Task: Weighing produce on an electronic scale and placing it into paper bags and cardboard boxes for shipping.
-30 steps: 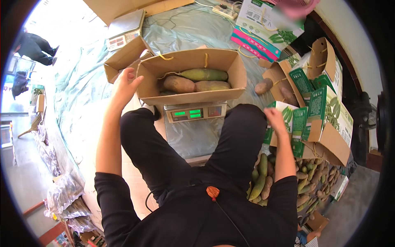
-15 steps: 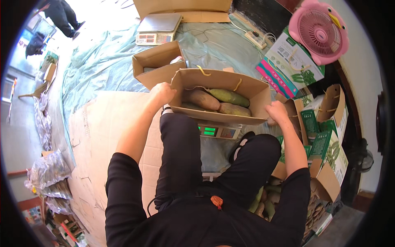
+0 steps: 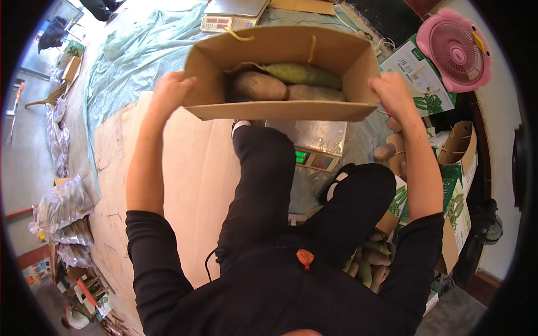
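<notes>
Left hand (image 3: 175, 92) and right hand (image 3: 392, 94): fingers grasp opposite ends of the cardboard box (image 3: 280, 110) (elongated produce (image 3: 260, 85) inside) above the scale (image 3: 318, 137).

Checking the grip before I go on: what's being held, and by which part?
A box, by its two ends: left hand at the left, right hand at the right.
</notes>
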The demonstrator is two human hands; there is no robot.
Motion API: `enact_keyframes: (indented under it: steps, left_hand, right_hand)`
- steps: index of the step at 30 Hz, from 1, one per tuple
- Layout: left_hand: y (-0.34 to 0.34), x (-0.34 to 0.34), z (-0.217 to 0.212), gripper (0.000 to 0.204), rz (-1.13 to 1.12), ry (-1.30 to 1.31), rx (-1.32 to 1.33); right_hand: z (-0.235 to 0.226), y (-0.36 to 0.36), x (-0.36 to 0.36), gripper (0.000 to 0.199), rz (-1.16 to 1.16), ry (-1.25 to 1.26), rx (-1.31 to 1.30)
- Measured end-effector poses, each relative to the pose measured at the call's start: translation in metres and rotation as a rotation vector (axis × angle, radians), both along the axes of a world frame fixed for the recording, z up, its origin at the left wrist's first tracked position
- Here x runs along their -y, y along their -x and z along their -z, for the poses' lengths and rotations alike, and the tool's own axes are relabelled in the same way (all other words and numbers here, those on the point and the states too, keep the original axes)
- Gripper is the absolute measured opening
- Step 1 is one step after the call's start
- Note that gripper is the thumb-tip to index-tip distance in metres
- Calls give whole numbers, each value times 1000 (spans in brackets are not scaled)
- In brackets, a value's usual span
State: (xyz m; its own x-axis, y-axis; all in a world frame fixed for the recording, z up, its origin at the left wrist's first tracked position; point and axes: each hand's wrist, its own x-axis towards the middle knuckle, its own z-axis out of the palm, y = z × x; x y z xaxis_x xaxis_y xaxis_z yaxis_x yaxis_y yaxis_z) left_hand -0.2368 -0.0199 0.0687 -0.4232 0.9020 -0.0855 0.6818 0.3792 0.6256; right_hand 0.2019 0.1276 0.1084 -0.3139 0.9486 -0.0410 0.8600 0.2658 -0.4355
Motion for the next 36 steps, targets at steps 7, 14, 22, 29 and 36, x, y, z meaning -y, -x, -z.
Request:
enact_keyframes:
  steps: [7,14,22,29,36]
  left_hand:
    - [76,123,-35,35,-158,-76,-56]
    - [172,299,35,43,-332,316,-317]
    - [205,455,89,32,-278,516,-462]
    - [188,534,180,32,-251,1028,-463]
    - [163,495,175,34,-292,814,-512]
  right_hand:
    - [-8,135,41,29,-220,23,-54]
    - [53,265,142,24,-347,156,-23]
    - [145,303,282,25,-505,495,60]
    - [221,309,357,28,-980,799,437]
    - [137,308,300,21,-699,523,-82]
